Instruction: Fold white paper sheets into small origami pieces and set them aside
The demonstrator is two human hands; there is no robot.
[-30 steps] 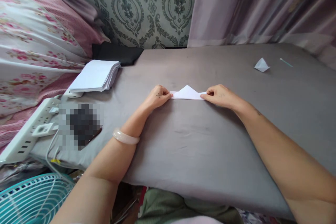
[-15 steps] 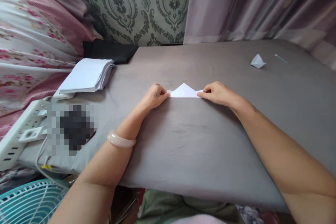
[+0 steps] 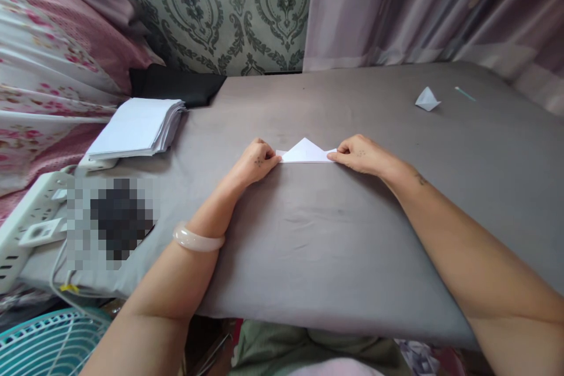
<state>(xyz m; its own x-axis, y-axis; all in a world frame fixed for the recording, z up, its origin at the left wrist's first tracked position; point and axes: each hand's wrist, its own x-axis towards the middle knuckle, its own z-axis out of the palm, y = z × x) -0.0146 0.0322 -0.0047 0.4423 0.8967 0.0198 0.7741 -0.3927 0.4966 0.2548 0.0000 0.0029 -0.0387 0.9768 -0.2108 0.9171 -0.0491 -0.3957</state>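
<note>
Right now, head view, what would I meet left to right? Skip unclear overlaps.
Power strip → paper stack → left hand → folded paper → right hand → small paper shape → thin stick.

A small cluster of dark dots marks the back of the left hand (image 3: 258,164). Behind that hand, past the wrist, I see a thick, smooth bangle (image 3: 198,239), milky white and glossy. The right hand (image 3: 360,155) carries a fainter cluster of dots, and behind it, near the wrist, is a dark mark (image 3: 420,178) too small for me to read. Both forearms (image 3: 453,223) are bare. Well back from the hands are a creased green garment (image 3: 273,346) and a pale pink one (image 3: 337,368).
</note>
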